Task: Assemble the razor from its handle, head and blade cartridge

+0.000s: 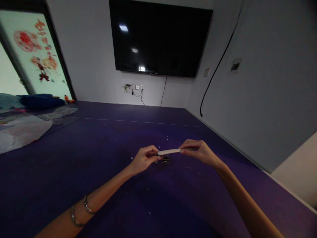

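A pale, narrow, slightly bowed strip spans the space between my two hands; I cannot make out its exact kind. My left hand pinches its left end between thumb and fingers. At the other end, my right hand grips it with thumb and fingertips, hiding that tip. Just below the strip, close to my left fingertips, a small dark object shows on the purple floor; its details are too small to tell. Two bracelets circle my left forearm.
Tiny white bits lie scattered around my hands. Clear plastic sheeting and a dark blue cloth bundle are at the left. A television hangs on the far wall above sockets. A black cable dangles at the right.
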Demonstrator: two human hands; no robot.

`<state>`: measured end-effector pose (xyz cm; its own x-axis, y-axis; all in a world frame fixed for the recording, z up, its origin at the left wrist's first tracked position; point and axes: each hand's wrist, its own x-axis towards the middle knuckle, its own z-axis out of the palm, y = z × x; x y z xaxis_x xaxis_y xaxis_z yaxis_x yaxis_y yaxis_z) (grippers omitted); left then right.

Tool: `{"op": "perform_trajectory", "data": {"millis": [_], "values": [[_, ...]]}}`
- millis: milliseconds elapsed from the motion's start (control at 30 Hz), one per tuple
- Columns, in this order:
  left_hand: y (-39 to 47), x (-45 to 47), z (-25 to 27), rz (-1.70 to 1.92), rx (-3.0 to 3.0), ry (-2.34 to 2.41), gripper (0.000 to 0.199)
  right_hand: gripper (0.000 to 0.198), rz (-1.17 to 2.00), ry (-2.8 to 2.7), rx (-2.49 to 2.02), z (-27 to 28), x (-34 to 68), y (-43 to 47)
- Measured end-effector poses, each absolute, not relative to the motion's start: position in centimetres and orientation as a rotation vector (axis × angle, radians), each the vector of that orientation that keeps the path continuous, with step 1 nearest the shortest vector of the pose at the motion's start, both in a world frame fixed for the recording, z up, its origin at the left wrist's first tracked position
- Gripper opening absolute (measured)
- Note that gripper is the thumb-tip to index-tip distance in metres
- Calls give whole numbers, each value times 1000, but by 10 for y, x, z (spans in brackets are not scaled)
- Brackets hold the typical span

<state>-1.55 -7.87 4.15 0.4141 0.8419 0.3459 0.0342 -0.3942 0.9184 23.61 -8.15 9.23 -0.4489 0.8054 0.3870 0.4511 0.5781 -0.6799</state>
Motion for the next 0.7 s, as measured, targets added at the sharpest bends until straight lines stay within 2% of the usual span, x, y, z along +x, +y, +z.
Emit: {"op": "perform_trajectory", "data": {"millis": [700], "values": [[-81,-14,44,1105,1707,705,9,23,733,-2051,-991,82,245,-72]]}}
